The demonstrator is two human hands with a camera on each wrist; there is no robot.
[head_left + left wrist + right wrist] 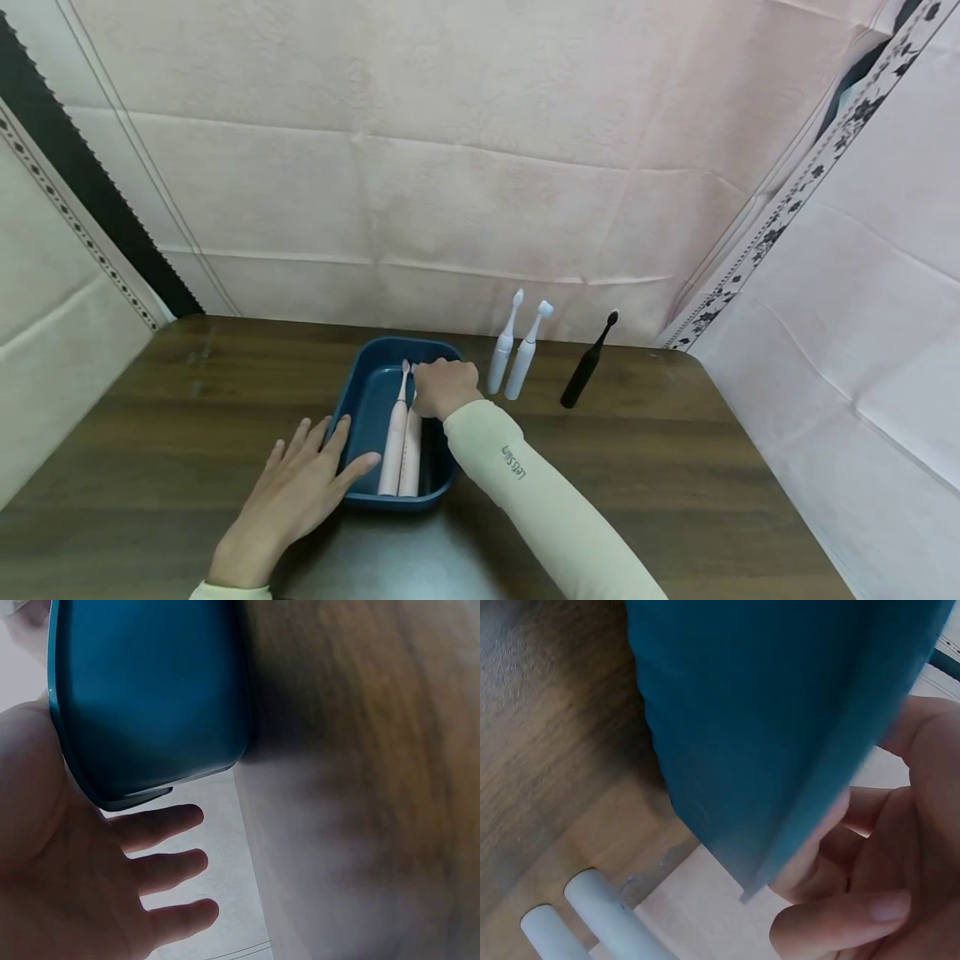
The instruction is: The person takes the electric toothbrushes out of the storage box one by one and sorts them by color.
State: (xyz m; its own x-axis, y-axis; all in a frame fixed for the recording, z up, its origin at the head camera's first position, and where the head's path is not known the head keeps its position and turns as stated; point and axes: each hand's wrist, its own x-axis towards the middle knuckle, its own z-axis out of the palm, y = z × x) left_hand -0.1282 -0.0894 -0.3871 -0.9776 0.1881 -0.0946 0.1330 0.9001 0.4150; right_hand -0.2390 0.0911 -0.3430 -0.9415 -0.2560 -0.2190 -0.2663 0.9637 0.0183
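In the head view a blue tray (pixel 365 392) stands on the table with two pale pink electric toothbrushes lying lengthwise in it, a left one (pixel 393 442) and a right one (pixel 410 454). My right hand (pixel 447 387) reaches over the tray's right side and pinches the right toothbrush near its neck; the fingertips are hidden there. In the right wrist view the tray wall (pixel 735 735) covers the thumb and index tips. My left hand (pixel 300 483) rests at the tray's left rim, fingers spread and the thumb reaching over the edge.
To the right of the tray two light blue electric toothbrushes, one (pixel 502 358) beside the other (pixel 522 367), stand on the wooden table (pixel 637 500). Further right is a black electric toothbrush (pixel 585 372). A pale cloth (pixel 450 208) hangs along the table's back edge.
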